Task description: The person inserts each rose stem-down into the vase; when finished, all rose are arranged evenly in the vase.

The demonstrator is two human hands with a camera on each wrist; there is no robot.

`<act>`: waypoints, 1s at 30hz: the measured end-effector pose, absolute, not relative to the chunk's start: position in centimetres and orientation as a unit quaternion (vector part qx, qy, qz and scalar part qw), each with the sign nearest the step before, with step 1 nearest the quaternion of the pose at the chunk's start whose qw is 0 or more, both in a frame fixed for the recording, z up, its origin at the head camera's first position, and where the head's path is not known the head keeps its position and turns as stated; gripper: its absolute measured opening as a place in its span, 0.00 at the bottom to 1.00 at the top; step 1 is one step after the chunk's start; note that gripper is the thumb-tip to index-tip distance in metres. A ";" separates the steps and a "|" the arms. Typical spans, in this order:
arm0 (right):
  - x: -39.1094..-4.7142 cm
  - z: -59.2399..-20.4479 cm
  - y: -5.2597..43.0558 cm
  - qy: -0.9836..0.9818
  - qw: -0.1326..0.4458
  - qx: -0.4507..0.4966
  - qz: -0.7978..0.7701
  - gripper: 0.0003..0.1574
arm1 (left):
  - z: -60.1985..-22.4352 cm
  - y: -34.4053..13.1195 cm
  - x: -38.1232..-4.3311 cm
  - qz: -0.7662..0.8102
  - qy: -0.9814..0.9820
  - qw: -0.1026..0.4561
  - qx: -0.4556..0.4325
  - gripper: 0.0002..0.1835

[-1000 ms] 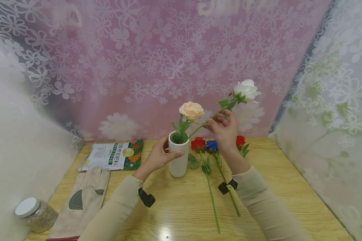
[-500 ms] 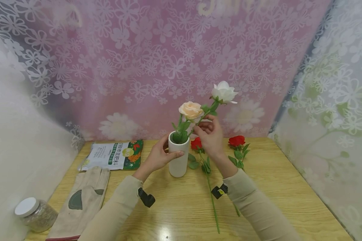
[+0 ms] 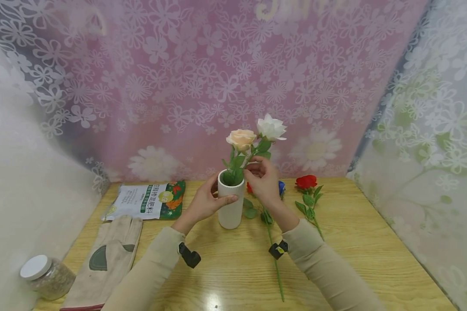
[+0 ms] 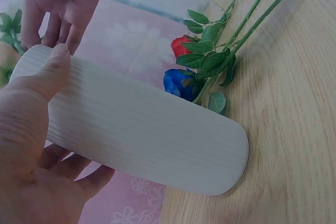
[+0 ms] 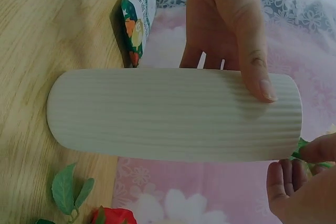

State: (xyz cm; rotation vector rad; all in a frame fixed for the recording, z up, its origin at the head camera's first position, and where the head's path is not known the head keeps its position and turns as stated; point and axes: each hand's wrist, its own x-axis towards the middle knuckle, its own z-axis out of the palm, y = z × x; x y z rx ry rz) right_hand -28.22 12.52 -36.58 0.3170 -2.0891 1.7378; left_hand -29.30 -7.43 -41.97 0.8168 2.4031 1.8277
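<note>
A white ribbed vase [image 3: 230, 214] stands upright on the wooden table. My left hand [image 3: 207, 199] grips its upper part from the left, thumb across the front. Out of the vase rises a peach rose [image 3: 241, 140] with green leaves. Close beside it is a white rose [image 3: 271, 128], tilted to the right, its lower stem at the vase mouth. My right hand [image 3: 265, 183] pinches that stem just right of the rim. In the right wrist view the fingertips of my right hand [image 5: 307, 187] are at the vase's rim [image 5: 298, 114] by green leaves.
Right of the vase lie a blue rose [image 4: 178, 83] and red roses, one red rose [image 3: 306, 182] farther right. On the left are a fertilizer bag [image 3: 148, 201], a pair of beige gloves [image 3: 114, 255] and a lidded jar [image 3: 48, 276]. A pink floral backdrop [image 3: 202, 86] hangs behind.
My right hand has moved left and down, bringing the white rose from far right to beside the peach rose, its stem now steeper. The peach rose shifted slightly left. My left hand stayed on the vase.
</note>
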 end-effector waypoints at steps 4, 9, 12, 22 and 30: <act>-28.1 -36.8 12.1 -0.769 0.190 0.090 0.604 0.14 | -41.9 -7.4 -29.2 0.584 0.770 0.007 0.259 0.44; -28.1 -37.2 11.7 -0.775 0.194 0.074 0.597 0.13 | -41.8 -7.4 -29.1 0.581 0.773 0.007 0.256 0.45; -28.1 -37.6 11.6 -0.778 0.200 0.080 0.590 0.14 | -41.7 -7.4 -29.1 0.580 0.775 0.010 0.252 0.45; -27.6 -38.3 11.8 -0.784 0.187 0.084 0.586 0.18 | -41.9 -7.4 -29.2 0.584 0.771 0.006 0.254 0.46; -27.2 -38.8 12.8 -0.740 0.238 0.106 0.620 0.17 | -41.9 -7.4 -29.3 0.588 0.766 0.004 0.261 0.46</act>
